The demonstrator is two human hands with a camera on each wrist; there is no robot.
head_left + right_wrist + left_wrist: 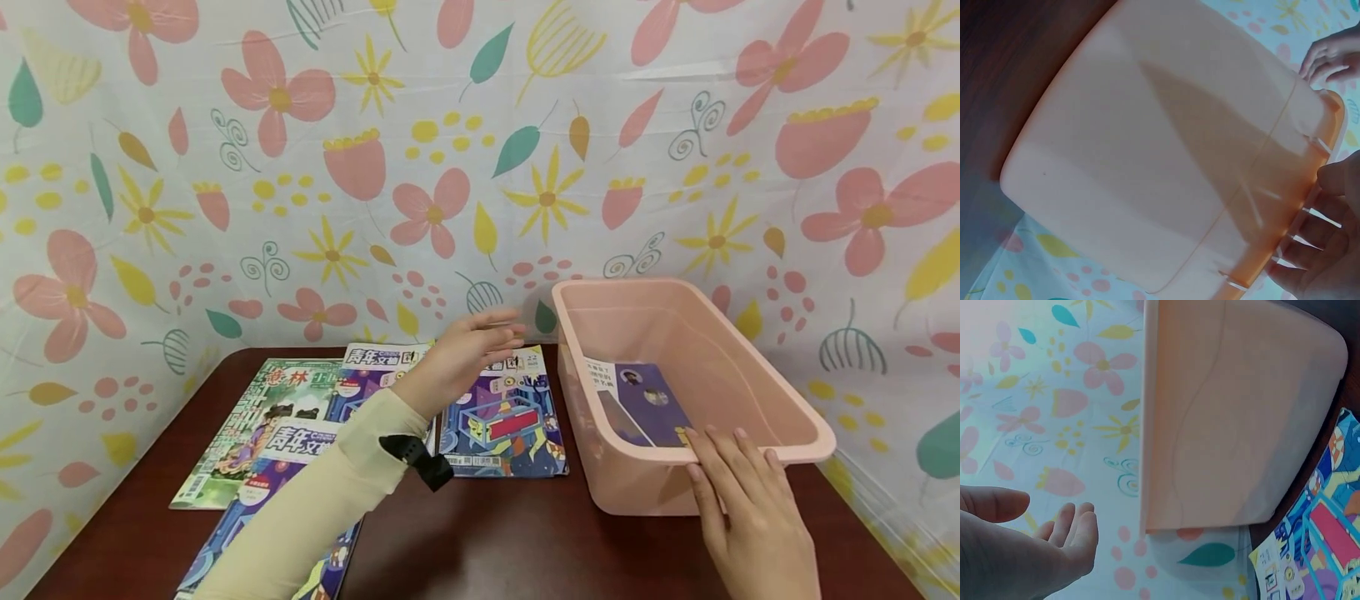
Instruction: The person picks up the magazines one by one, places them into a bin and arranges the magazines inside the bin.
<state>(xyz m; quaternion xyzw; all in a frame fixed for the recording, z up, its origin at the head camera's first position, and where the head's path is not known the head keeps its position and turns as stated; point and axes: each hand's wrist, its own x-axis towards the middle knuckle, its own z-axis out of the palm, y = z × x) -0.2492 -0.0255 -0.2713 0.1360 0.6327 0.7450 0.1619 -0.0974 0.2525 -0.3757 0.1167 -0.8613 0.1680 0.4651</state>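
My left hand [465,358] is raised over the magazines on the table, fingers stretched to the right and nothing held. In the left wrist view the same hand [1035,550] hangs apart from the pink plastic bin [1241,419]. My right hand [757,508] rests on the near rim of the bin [727,367], fingers laid straight across the edge. The right wrist view shows the right hand's fingers [1319,231] along that rim. Inside the bin lies a purple printed booklet [663,417]. Under my left hand is a purple-covered magazine [502,425].
A green-covered magazine [225,467] lies at the left of the dark red table [480,533]. Another purple magazine [262,479] overlaps it in front, partly hidden by my left sleeve [315,500]. A flower-patterned cloth [450,125] hangs right behind the table.
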